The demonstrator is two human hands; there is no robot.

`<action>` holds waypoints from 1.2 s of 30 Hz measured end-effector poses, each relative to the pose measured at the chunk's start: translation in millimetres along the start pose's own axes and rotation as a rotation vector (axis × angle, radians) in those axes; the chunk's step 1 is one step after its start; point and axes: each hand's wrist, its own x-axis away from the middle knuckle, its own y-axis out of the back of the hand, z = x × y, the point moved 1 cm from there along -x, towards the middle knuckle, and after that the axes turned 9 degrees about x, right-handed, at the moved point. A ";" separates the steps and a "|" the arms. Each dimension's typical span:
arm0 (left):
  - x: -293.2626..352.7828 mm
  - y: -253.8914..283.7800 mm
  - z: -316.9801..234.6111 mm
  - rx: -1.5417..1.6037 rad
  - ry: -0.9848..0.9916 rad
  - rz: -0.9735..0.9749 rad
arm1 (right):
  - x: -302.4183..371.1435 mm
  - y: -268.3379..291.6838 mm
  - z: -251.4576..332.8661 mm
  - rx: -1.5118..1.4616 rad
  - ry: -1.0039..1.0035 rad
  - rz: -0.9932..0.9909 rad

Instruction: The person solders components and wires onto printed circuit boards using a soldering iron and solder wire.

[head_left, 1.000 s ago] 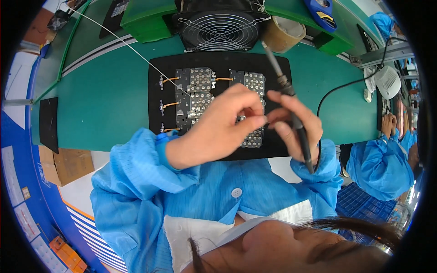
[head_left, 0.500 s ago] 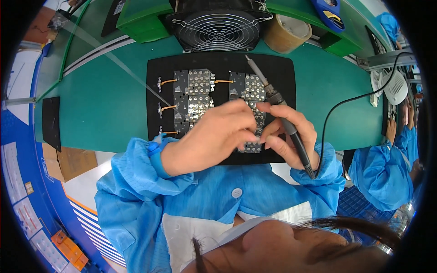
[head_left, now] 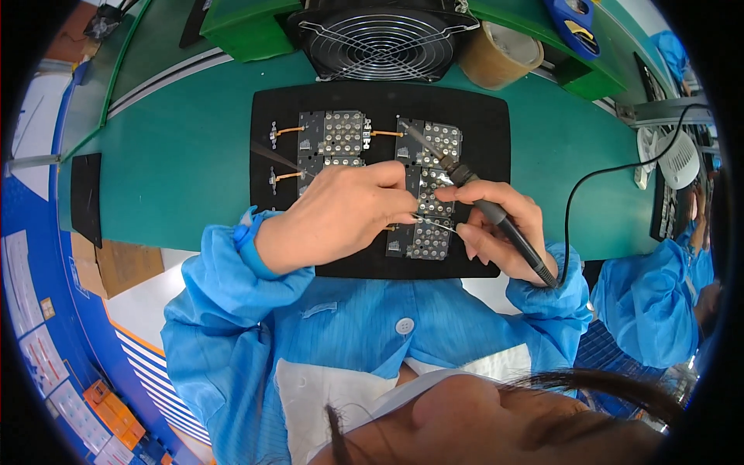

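Observation:
My right hand (head_left: 504, 229) is wrapped round a soldering iron (head_left: 496, 213), whose metal tip points up and left over the upper right circuit board (head_left: 443, 142). My left hand (head_left: 341, 209) is closed on a slim tool that looks like tweezers (head_left: 275, 157); its back end sticks out behind the hand. A thin bright length (head_left: 435, 224) spans from the left fingertips to the right thumb, above the lower right board (head_left: 428, 242). Whether it is the tool's tip or a wire, I cannot tell. The left hand partly hides the left column of boards (head_left: 333, 133).
Orange cables with metal connectors (head_left: 288, 130) run from the boards on the black mat (head_left: 484, 139). A black fan (head_left: 380, 46) and a tape roll (head_left: 500, 58) stand behind. The iron's cord (head_left: 577, 186) loops right past a white device (head_left: 676, 159). A blue-sleeved person (head_left: 651, 302) sits at right.
My left hand has moved slightly down and left, and its tool has swung lower. The right fingers have shifted, uncovering the lower right board. The iron's tip has moved left and down.

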 end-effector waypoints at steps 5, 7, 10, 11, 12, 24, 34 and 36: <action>12.1 -2.5 23.6 0.467 0.118 0.109 | -4.0 -3.8 -1.4 -0.101 -0.045 0.001; 18.2 6.0 20.8 0.492 0.124 0.054 | -5.7 3.5 -4.3 0.090 0.081 -0.063; 19.7 20.3 14.4 0.292 0.378 -0.210 | -13.2 15.5 -11.5 0.310 0.203 -0.173; 19.5 21.1 15.6 0.166 0.342 -0.342 | -16.2 18.0 -12.9 0.374 0.250 -0.224; 19.5 21.6 16.8 0.039 0.304 -0.472 | -19.1 22.9 -7.2 0.458 0.234 -0.228; 19.4 13.5 23.7 -0.023 0.117 -0.555 | -34.7 15.1 -10.0 0.455 0.188 -0.226; 18.0 13.6 26.2 0.000 0.105 -0.550 | -36.0 10.5 -10.8 0.471 0.206 -0.231; 16.7 14.5 28.5 -0.009 0.094 -0.548 | -36.8 10.1 -10.9 0.466 0.194 -0.217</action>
